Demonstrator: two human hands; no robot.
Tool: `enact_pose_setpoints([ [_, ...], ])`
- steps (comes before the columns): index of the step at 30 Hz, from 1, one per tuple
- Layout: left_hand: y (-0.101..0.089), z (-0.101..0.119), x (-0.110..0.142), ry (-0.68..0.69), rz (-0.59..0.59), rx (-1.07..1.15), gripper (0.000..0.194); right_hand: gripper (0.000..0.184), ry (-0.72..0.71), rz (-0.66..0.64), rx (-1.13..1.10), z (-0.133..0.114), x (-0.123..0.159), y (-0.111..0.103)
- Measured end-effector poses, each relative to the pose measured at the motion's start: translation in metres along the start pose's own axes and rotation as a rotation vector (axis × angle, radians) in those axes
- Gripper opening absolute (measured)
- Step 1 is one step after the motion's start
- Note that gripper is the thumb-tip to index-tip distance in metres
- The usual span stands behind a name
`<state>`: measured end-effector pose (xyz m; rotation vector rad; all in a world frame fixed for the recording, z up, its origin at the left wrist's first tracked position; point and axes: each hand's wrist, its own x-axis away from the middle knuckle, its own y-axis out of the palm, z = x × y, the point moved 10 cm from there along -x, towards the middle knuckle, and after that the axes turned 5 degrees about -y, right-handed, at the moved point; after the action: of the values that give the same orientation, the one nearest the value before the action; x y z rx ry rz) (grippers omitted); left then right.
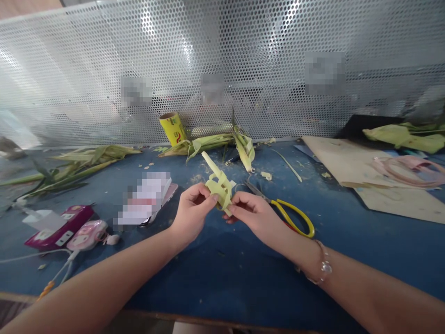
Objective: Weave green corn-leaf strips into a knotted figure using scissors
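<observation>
Between my two hands, above the blue tabletop [222,269], is a pale green piece folded from leaf strips [220,184], looking like corn husk. One strip sticks up from it to the upper left. My left hand [194,208] pinches its lower left side between thumb and finger. At its lower right, my right hand [253,211] grips the piece the same way, a bracelet on that wrist. Scissors with yellow handles [295,215] lie just beyond my right hand, their blades partly hidden by it.
Corn husks [205,143] lie along a perforated metal screen [222,55], beside a tilted yellow tube [172,129]. More leaves [83,162] rest at left. A phone [146,199], a purple power strip [62,227] and a pink charger [86,235] occupy the left; cardboard [333,160] the right.
</observation>
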<state>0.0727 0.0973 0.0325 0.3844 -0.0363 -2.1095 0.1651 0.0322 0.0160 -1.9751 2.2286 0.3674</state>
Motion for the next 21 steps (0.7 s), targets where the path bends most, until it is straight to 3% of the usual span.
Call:
enact_pose_setpoints([
  [6,0.011,0.003,0.006,0.033,-0.062,-0.054,0.023,0.021,0.035,0.067,-0.086,0.002,-0.001,-0.002],
  [14,0.01,0.033,0.018,0.323,0.01,-0.275,0.024,0.031,0.029,0.205,-0.259,0.003,0.001,-0.008],
  [17,0.016,0.038,0.019,0.411,-0.037,-0.353,0.024,0.031,0.068,0.221,-0.281,0.006,0.002,-0.008],
  [21,0.024,0.042,0.022,0.497,-0.103,-0.453,0.022,0.022,0.011,0.211,-0.422,0.0,-0.001,-0.005],
])
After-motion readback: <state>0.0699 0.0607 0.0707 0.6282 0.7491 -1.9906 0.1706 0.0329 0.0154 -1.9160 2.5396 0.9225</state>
